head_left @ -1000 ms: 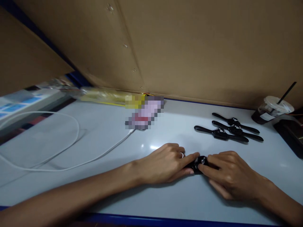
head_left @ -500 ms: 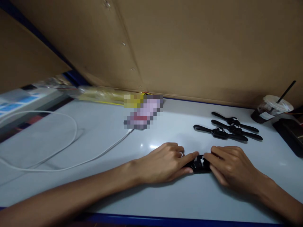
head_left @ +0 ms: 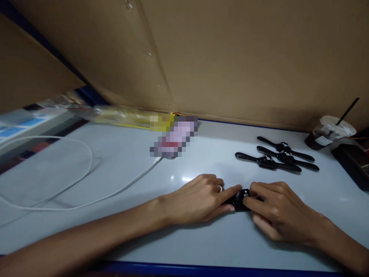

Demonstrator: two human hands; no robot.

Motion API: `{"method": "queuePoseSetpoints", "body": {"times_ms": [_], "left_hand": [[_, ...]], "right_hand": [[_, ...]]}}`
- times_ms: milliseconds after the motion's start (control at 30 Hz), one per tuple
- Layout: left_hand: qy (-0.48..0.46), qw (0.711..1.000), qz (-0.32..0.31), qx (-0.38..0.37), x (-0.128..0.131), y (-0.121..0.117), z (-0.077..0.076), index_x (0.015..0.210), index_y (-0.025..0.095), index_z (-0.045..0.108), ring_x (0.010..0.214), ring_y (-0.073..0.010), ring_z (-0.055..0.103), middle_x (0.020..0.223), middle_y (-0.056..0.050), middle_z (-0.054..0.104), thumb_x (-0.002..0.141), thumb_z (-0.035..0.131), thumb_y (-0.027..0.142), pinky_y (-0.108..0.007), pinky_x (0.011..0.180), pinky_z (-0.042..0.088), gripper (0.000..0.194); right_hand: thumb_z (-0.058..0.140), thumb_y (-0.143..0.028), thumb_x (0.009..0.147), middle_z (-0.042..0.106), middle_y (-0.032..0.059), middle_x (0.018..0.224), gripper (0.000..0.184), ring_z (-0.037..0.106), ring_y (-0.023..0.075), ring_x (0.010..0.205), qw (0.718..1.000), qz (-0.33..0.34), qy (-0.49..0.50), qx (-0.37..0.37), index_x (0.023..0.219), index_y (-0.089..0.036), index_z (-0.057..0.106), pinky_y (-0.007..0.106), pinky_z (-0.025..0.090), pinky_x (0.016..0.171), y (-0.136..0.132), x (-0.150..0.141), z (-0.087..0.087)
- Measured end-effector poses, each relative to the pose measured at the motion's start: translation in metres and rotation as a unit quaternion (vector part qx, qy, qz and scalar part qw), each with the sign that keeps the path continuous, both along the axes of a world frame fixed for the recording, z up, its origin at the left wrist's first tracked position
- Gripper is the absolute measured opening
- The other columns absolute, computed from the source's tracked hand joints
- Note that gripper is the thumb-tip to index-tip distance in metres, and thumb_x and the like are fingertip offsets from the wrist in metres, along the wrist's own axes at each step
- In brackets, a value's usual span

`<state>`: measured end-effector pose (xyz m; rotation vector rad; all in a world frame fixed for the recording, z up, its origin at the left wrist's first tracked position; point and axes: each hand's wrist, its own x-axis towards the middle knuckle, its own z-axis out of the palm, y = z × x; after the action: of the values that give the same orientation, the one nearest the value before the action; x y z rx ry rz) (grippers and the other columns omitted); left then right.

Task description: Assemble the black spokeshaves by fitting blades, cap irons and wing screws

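A black spokeshave (head_left: 239, 203) lies on the table, mostly covered by my fingers, with its middle body and silvery screws showing. My left hand (head_left: 204, 199) is closed round its left handle, the index finger along the top and the thumb at the near side. My right hand (head_left: 275, 209) is closed at the other end, its fingertips pressed together on a small silver screw (head_left: 246, 194) of the body. The right handle is hidden behind that hand. Beyond it lie three more black spokeshaves (head_left: 266, 162), side by side.
A lidded plastic cup (head_left: 325, 132) with a black straw stands at the back right, beside a dark case (head_left: 350, 165). A blurred-out phone (head_left: 177, 136) with a white cable (head_left: 129, 186) lies left of centre. Behind it is a yellow plastic-wrapped bundle (head_left: 123, 116) by the brown panel (head_left: 230, 57).
My right hand has shifted slightly toward me, and its fingers have moved left onto the screw. My left hand keeps its hold on the spokeshave, which stays in place.
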<state>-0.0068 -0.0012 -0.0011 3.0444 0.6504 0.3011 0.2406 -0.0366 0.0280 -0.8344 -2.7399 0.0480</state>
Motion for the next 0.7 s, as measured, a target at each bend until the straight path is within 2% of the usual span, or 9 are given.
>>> {"method": "queuePoseSetpoints", "body": {"times_ms": [167, 267, 400, 533, 700], "left_hand": [[0.008, 1.000, 0.004, -0.006, 0.000, 0.000, 0.001, 0.133, 0.014, 0.053, 0.063, -0.0198, 0.066, 0.075, -0.003, 0.068, 0.110, 0.032, 0.044, -0.033, 0.060, 0.049, 0.044], [0.005, 1.000, 0.002, -0.004, 0.001, 0.000, 0.003, 0.133, 0.014, 0.053, 0.061, -0.0183, 0.064, 0.074, -0.003, 0.067, 0.110, 0.030, 0.044, -0.032, 0.059, 0.047, 0.044], [-0.001, 1.000, -0.002, -0.004, 0.002, -0.001, 0.005, 0.129, 0.015, 0.054, 0.060, -0.0184, 0.063, 0.074, -0.003, 0.067, 0.110, 0.031, 0.043, -0.032, 0.058, 0.046, 0.041], [-0.004, 1.000, -0.005, -0.008, 0.002, -0.001, 0.006, 0.124, 0.015, 0.056, 0.058, -0.0179, 0.062, 0.072, -0.002, 0.065, 0.110, 0.031, 0.042, -0.032, 0.057, 0.045, 0.039], [0.001, 1.000, 0.002, 0.003, 0.002, -0.001, 0.005, 0.130, 0.015, 0.053, 0.060, -0.0188, 0.063, 0.073, -0.002, 0.066, 0.110, 0.030, 0.044, -0.032, 0.059, 0.047, 0.042]], "right_hand": [[0.046, -0.019, 0.101, 0.059, 0.0025, 0.078, 0.024, 0.046, 0.0134, 0.061, 0.998, -0.051, 0.044, 0.002, 0.081, -0.017, 0.060, 0.031, 0.033, 0.057, 0.000, -0.003, -0.008], [0.046, -0.022, 0.103, 0.062, 0.0029, 0.081, 0.020, 0.051, 0.0145, 0.065, 0.995, -0.076, 0.049, -0.049, 0.091, -0.016, 0.061, 0.032, 0.035, 0.060, 0.001, -0.003, -0.010], [0.044, -0.021, 0.104, 0.060, 0.0002, 0.076, 0.023, 0.048, 0.0136, 0.061, 0.991, -0.061, 0.055, -0.102, 0.093, -0.019, 0.063, 0.031, 0.034, 0.059, 0.000, -0.004, -0.010], [0.049, -0.026, 0.102, 0.060, 0.0015, 0.080, 0.020, 0.051, 0.0138, 0.064, 0.987, -0.073, 0.087, -0.117, 0.089, -0.019, 0.062, 0.030, 0.036, 0.060, -0.004, -0.009, -0.012], [0.046, -0.020, 0.101, 0.066, 0.0024, 0.084, 0.015, 0.059, 0.0150, 0.071, 0.973, -0.114, 0.135, -0.146, 0.104, -0.018, 0.060, 0.030, 0.040, 0.065, -0.006, -0.012, -0.014]]}}
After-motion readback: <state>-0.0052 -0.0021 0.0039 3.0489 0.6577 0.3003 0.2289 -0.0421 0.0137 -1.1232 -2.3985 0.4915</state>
